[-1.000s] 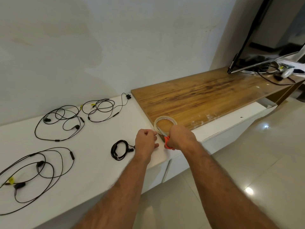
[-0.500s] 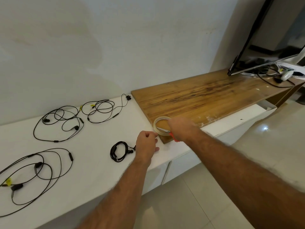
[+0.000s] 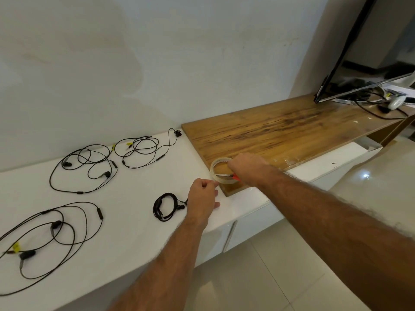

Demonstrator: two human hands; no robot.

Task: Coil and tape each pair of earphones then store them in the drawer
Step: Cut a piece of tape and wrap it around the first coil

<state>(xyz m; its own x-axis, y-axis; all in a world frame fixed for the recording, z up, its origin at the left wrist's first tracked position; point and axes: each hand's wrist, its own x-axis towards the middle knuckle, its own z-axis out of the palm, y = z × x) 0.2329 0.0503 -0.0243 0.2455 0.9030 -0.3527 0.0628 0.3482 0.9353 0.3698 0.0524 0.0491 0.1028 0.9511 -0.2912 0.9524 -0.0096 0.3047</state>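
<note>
Left hand (image 3: 202,198) fingers curled, thumb and forefinger pinched together at the top — likely on a cut strip of clear tape, though the strip itself is too faint to confirm; heel of the hand near the white counter (image 3: 125,232) edge. Right hand (image 3: 246,168) curled round red-handled scissors (image 3: 226,175), blades lying across the tape roll (image 3: 221,170) on the corner of the wooden top (image 3: 280,135). Coiled earphones (image 3: 165,206) sit just left of the left hand, untaped; three loose pairs lie further left.

Judgement: set the scissors down clear of the roll; keep the strip off the counter so it doesn't stick or fold on itself; pin the coil with the free hand — wrap the strip across all the turns at one point.
</note>
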